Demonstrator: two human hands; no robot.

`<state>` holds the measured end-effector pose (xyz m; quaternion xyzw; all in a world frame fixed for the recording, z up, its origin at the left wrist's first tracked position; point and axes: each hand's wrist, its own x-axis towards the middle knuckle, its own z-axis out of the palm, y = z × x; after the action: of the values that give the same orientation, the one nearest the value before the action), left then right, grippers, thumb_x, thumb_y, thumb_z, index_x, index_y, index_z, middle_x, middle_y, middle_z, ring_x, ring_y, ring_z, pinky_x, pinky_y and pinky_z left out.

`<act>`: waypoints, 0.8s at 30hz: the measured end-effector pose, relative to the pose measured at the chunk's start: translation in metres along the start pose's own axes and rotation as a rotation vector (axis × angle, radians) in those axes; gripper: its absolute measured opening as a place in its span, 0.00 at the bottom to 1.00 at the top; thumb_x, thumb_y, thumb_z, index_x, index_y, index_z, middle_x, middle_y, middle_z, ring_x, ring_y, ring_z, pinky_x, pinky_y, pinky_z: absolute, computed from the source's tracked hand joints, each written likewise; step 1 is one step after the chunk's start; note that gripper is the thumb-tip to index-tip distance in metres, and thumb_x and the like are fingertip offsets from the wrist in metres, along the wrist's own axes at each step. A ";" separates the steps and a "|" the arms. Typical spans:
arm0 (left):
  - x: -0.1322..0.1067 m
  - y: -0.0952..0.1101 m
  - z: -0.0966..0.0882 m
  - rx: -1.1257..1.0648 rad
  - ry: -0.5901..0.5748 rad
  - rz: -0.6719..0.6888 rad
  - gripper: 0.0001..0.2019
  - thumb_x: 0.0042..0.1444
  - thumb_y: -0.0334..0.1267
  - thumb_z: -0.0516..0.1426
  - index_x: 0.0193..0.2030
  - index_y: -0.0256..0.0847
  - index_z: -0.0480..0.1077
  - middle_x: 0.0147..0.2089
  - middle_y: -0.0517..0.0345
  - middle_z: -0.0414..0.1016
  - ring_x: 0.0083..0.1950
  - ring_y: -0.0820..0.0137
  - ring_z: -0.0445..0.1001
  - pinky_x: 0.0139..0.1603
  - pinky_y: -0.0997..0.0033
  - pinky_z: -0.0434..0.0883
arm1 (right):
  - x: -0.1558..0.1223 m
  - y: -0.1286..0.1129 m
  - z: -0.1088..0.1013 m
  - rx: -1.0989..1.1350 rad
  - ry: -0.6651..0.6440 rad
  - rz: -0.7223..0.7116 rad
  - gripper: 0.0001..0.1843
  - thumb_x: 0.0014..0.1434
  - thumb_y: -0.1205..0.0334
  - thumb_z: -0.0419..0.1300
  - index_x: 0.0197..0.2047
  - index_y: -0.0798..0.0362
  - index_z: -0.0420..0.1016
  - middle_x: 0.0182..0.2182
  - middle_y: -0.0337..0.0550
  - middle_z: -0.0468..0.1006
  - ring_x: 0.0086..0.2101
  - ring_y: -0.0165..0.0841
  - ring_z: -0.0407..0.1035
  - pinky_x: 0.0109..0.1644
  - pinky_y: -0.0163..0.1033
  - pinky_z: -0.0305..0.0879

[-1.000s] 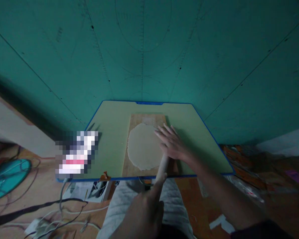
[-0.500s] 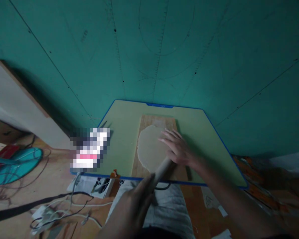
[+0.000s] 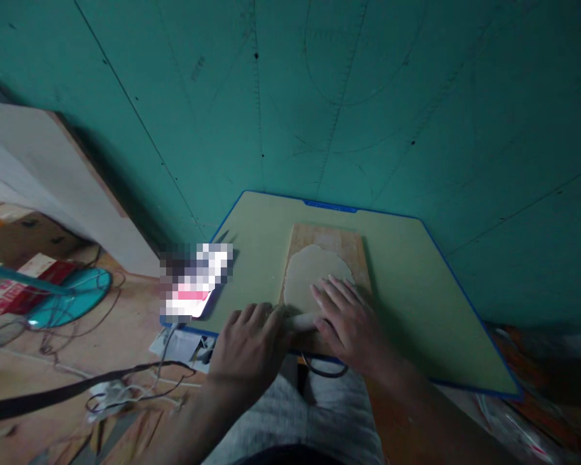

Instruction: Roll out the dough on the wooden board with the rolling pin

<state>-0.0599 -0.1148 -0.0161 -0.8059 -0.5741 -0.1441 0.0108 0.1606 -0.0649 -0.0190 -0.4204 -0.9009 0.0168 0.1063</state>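
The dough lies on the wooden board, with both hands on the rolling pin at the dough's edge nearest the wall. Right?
No: in the head view, the rolling pin is at the edge of the dough farthest from the wall. The dough lies on the wooden board, with the left hand and right hand on the pin.

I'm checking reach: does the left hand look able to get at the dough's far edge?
Probably yes: the far edge of the dough lies uncovered beyond the right hand. The left hand would likely have to leave the rolling pin first.
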 end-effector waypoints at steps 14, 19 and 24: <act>0.040 -0.031 0.023 0.085 0.133 0.045 0.23 0.69 0.48 0.45 0.63 0.38 0.63 0.63 0.37 0.66 0.66 0.51 0.63 0.60 0.48 0.67 | 0.059 0.020 0.003 -0.041 -0.034 -0.004 0.27 0.68 0.53 0.47 0.64 0.56 0.67 0.66 0.54 0.63 0.66 0.44 0.53 0.70 0.55 0.44; 0.023 -0.013 0.021 0.113 0.152 0.041 0.26 0.68 0.49 0.47 0.64 0.32 0.61 0.65 0.33 0.64 0.69 0.48 0.59 0.64 0.47 0.63 | 0.037 0.011 0.002 -0.028 -0.017 0.007 0.27 0.67 0.54 0.48 0.64 0.57 0.66 0.65 0.54 0.63 0.66 0.44 0.52 0.70 0.57 0.43; -0.010 0.011 0.026 0.135 0.167 0.064 0.29 0.68 0.47 0.45 0.66 0.25 0.55 0.66 0.30 0.63 0.69 0.47 0.59 0.64 0.47 0.63 | -0.006 -0.005 0.000 -0.011 0.036 -0.002 0.28 0.64 0.58 0.49 0.64 0.63 0.65 0.64 0.57 0.64 0.64 0.46 0.54 0.68 0.56 0.48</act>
<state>-0.0472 -0.1232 -0.0423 -0.8064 -0.5537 -0.1714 0.1172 0.1603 -0.0726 -0.0199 -0.4201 -0.8994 0.0040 0.1203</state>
